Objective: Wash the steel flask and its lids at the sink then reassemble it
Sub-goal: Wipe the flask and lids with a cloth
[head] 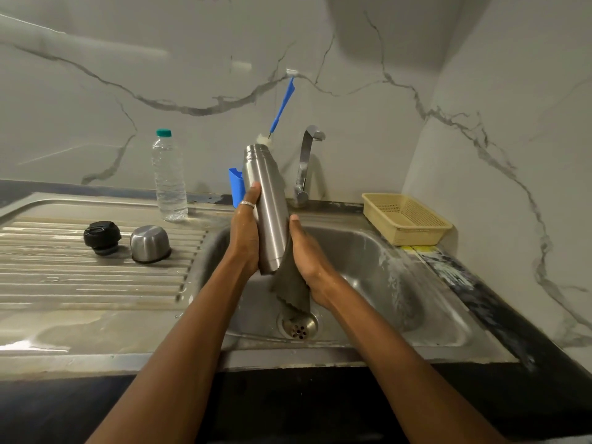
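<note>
Forearms (192, 331) reach over the sink (400, 283). The left hand (245, 232) wraps the flask (270, 213), tilted above the basin with a brush (282, 107) in its mouth. The right hand (309, 254) clasps a cloth (293, 283) against its side. Outside scrubbing seems underway. The black lid (102, 237) and steel cap (150, 243) wait on the ribbed worktop (96, 283), so reassembly likely remains. Marble walls (128, 75) stand behind, then basket (405, 217), bottle (169, 177) and tap (306, 161).
</note>
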Motion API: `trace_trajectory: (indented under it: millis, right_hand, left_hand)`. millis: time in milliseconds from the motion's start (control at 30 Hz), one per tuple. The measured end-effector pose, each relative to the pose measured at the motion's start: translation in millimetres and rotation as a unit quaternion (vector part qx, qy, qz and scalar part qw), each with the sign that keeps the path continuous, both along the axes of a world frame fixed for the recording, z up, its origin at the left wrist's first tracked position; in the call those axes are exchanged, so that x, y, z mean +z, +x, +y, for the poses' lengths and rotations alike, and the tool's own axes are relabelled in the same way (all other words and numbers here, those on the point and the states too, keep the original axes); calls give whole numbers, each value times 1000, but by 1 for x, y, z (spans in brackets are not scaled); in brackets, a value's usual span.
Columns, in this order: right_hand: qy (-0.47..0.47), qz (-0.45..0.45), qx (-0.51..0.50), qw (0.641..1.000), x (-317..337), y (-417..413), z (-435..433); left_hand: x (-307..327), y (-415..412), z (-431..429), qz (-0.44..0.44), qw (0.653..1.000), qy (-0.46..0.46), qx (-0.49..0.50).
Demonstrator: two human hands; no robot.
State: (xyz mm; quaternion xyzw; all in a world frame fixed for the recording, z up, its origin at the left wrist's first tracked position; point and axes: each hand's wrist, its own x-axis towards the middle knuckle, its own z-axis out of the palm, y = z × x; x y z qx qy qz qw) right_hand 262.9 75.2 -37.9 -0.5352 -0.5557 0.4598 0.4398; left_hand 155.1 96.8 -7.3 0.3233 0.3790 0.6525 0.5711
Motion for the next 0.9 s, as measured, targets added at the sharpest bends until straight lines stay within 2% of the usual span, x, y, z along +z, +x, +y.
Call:
trace_trajectory:
  millis: [133, 300, 433, 600, 900]
  right_hand:
    - [8, 29, -40, 999, 17, 8, -5]
    - [-7, 94, -120, 988, 27, 8, -8]
    - [10, 124, -147, 981, 36, -5, -10]
    - [22, 154, -123, 980, 44, -41, -20]
    - [0, 150, -67, 986, 56, -131, -26]
  left_hand:
    - [4, -4, 0, 33, 998, 40, 34]
    - [14, -16, -14, -2, 997, 60, 44]
    - [17, -39, -27, 82, 991, 85, 65]
    - [24, -86, -51, 203, 969, 114, 83]
    - [53, -185, -97, 278, 939, 132, 154]
